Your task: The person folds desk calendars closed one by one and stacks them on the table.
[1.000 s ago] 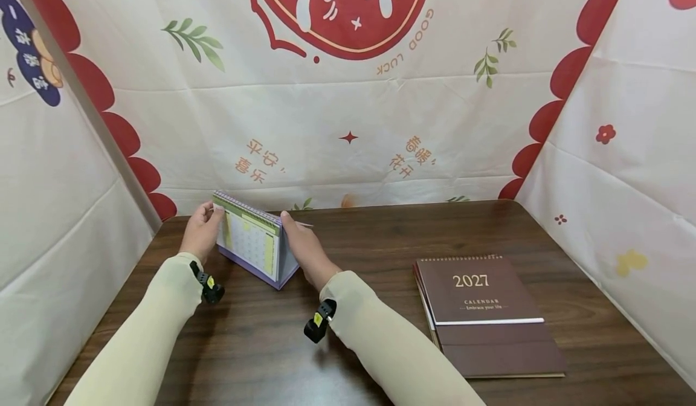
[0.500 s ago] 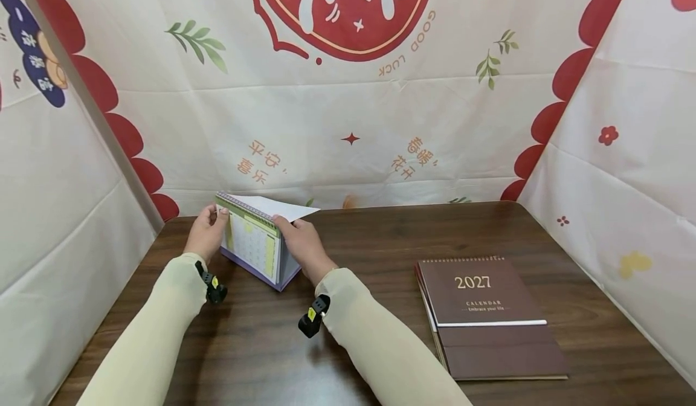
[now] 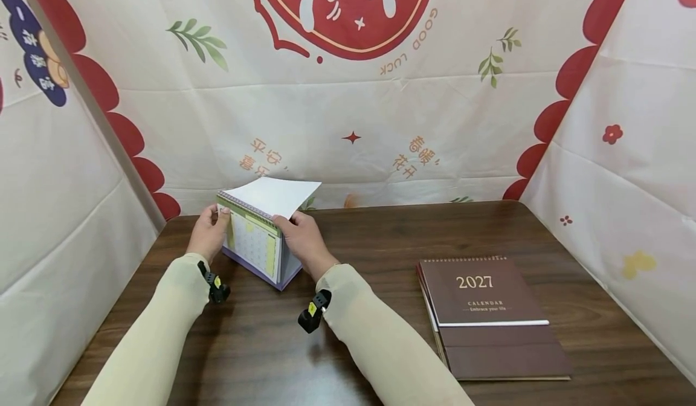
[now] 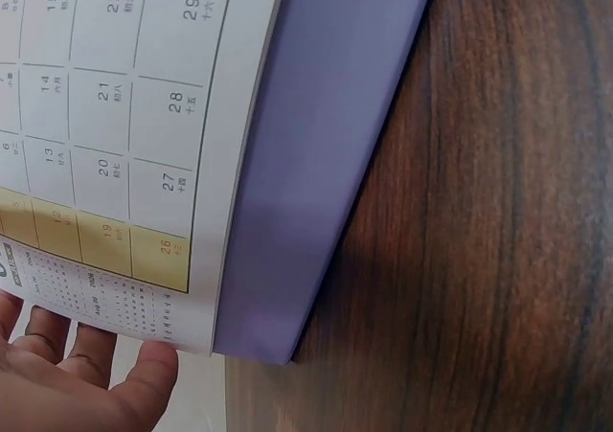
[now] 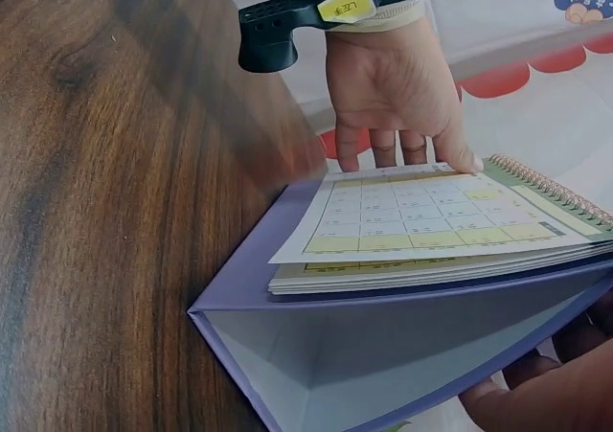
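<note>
A spiral-bound desk calendar [image 3: 252, 246] with a purple stand [image 4: 316, 145] is propped upright at the table's left back, its month grid facing me. My left hand [image 3: 208, 231] holds its left edge, thumb in front. In the right wrist view, the left hand's [image 5: 393, 87] fingertips go behind the page [image 5: 412, 216]. At the top right corner, my right hand [image 3: 306, 243] grips the calendar, thumb on the front near the spiral; its other fingers are partly hidden behind. A white sheet [image 3: 274, 194] sticks out backward from the spiral, above the right hand.
A brown 2027 calendar [image 3: 484, 297] lies on the right of the wooden table [image 3: 380, 237]. Printed white cloth [image 3: 326, 110] hangs behind the table and along both sides. Each wrist wears a small black camera [image 3: 314, 311].
The white sheet, seen only as a thin edge a second ago, has swung up behind the spiral and now shows broadly. The right hand has shifted slightly left along the top; the left stays.
</note>
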`<state>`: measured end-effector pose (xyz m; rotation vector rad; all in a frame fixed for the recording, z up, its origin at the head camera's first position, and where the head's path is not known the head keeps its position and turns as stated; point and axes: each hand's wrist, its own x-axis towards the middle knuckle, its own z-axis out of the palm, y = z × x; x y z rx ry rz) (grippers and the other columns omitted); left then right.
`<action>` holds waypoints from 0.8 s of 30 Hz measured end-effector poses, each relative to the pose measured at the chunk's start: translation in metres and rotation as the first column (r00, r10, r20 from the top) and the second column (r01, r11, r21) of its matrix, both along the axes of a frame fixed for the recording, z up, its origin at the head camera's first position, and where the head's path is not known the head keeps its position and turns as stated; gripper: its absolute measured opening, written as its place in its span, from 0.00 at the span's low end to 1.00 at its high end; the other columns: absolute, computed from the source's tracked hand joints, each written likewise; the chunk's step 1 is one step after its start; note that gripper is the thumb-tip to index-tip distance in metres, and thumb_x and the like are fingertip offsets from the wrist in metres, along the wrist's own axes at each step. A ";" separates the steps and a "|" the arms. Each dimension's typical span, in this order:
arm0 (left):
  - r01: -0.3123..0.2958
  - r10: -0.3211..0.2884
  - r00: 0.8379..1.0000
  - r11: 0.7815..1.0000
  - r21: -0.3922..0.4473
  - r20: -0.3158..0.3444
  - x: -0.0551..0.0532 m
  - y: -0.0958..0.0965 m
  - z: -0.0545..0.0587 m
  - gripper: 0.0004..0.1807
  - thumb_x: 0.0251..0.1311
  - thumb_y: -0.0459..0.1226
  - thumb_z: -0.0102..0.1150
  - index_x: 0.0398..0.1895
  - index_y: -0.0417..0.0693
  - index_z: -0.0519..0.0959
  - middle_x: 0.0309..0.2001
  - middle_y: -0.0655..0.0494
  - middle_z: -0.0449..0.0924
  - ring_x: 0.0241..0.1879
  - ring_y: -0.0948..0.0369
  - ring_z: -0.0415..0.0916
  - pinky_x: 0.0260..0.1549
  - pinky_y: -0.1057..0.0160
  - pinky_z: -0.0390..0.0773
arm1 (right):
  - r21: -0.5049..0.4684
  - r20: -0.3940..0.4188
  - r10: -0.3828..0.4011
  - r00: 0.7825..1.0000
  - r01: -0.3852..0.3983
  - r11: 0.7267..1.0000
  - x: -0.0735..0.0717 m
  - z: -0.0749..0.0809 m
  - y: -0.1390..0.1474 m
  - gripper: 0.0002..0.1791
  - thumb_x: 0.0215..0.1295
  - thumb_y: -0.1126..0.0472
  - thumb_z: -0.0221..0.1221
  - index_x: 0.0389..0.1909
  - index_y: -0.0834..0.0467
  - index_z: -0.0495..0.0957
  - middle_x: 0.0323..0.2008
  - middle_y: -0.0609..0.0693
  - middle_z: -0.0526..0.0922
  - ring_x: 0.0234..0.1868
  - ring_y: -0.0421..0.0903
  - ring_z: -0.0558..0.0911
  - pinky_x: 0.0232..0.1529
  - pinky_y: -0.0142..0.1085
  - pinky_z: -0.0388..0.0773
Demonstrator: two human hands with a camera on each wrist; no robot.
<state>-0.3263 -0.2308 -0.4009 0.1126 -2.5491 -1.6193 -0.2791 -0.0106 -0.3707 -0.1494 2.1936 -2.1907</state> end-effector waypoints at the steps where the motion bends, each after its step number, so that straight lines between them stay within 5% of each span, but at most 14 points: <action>1: -0.002 0.002 1.000 1.000 0.000 -0.002 0.000 0.001 0.000 0.38 0.75 0.57 0.35 0.76 0.39 0.52 0.67 0.35 0.61 0.65 0.43 0.59 0.63 0.43 0.62 | -0.002 -0.010 0.002 1.000 -0.002 1.000 0.000 0.000 0.000 0.16 0.71 0.53 0.59 0.54 0.55 0.83 0.41 0.47 0.87 0.40 0.41 0.83 0.44 0.36 0.77; 7: 0.010 -0.010 1.000 1.000 0.004 -0.018 0.001 0.003 0.001 0.38 0.76 0.56 0.35 0.76 0.36 0.52 0.66 0.33 0.61 0.64 0.44 0.59 0.62 0.44 0.63 | 0.046 -0.093 0.003 0.996 0.001 0.999 0.001 0.005 0.003 0.12 0.71 0.58 0.57 0.49 0.58 0.84 0.38 0.47 0.86 0.37 0.40 0.82 0.35 0.32 0.77; 13: 0.016 -0.017 0.999 1.000 -0.009 -0.029 0.003 0.004 0.003 0.39 0.76 0.56 0.34 0.76 0.35 0.51 0.67 0.32 0.59 0.65 0.43 0.59 0.63 0.44 0.62 | 0.264 -0.293 0.024 0.956 0.056 0.963 0.004 0.007 0.007 0.17 0.72 0.57 0.56 0.23 0.61 0.75 0.18 0.45 0.69 0.19 0.39 0.66 0.21 0.31 0.63; 17: 0.012 -0.012 1.000 0.999 -0.033 -0.023 0.003 0.003 0.003 0.38 0.76 0.55 0.33 0.76 0.35 0.51 0.67 0.32 0.61 0.65 0.42 0.61 0.61 0.43 0.64 | 0.355 -0.377 0.061 0.924 0.083 0.931 0.005 0.009 0.009 0.12 0.73 0.58 0.56 0.39 0.56 0.88 0.20 0.45 0.76 0.13 0.39 0.58 0.17 0.30 0.60; 19: 0.017 -0.017 1.000 0.999 -0.041 -0.011 0.004 0.002 0.003 0.35 0.77 0.53 0.33 0.76 0.37 0.52 0.69 0.33 0.60 0.65 0.42 0.60 0.61 0.42 0.64 | 0.397 -0.388 0.087 0.918 0.081 0.914 0.005 0.010 0.010 0.14 0.73 0.60 0.56 0.53 0.52 0.85 0.21 0.47 0.80 0.11 0.38 0.57 0.15 0.29 0.60; 24: 0.033 -0.034 0.999 0.997 -0.065 -0.003 0.005 0.000 0.002 0.31 0.77 0.46 0.33 0.77 0.39 0.55 0.72 0.35 0.58 0.67 0.43 0.58 0.61 0.41 0.63 | 0.554 -0.431 0.199 0.880 0.083 0.829 0.002 0.018 0.014 0.16 0.71 0.64 0.55 0.57 0.54 0.81 0.17 0.51 0.79 0.09 0.36 0.53 0.13 0.27 0.57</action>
